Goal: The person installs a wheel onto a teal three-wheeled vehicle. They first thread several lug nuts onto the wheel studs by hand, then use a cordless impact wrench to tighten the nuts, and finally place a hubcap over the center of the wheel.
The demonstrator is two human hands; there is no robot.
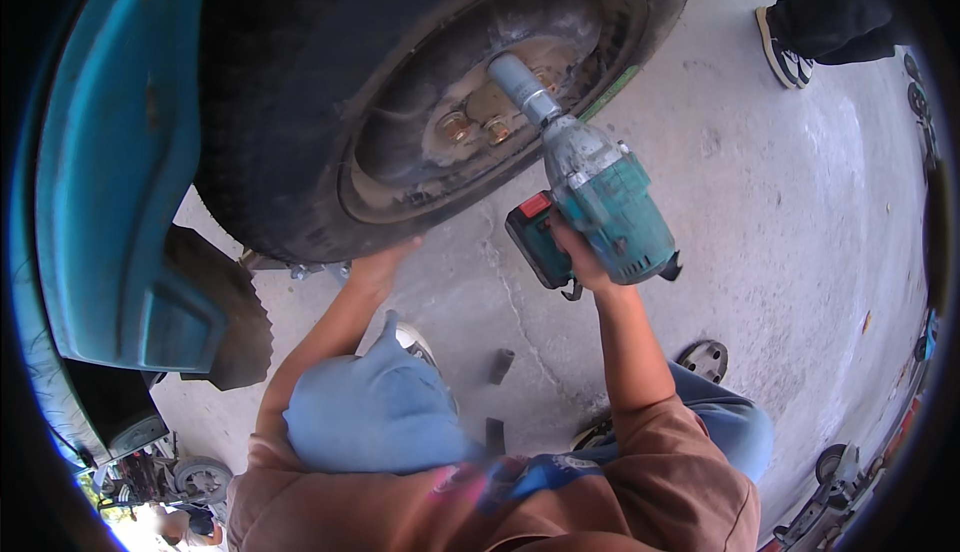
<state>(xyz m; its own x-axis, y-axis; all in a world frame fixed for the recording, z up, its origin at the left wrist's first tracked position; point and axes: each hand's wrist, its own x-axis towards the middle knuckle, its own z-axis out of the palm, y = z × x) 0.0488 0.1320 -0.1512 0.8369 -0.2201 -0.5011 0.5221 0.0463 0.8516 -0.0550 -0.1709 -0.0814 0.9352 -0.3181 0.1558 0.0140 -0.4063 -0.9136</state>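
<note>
My right hand (585, 257) is closed round the handle of a teal cordless impact wrench (615, 207). Its long silver socket (522, 87) reaches to the hub of a wheel, over the place of a nut hidden behind it. Brass-coloured wheel nuts (454, 128) show beside the socket on the dusty rim. The big black tyre (285, 122) fills the upper left. Against its lower edge rests my left hand (378, 267), fingers stretched out and partly hidden by the rubber. It holds no tool.
A teal fender (120, 182) with a dark mud flap (225, 312) stands at the left. Two short dark cylindrical pieces (502, 366) lie on the concrete floor (780, 252) near my knees. A round metal part (705, 360) lies by my right leg. Another person's shoe (783, 52) is at upper right.
</note>
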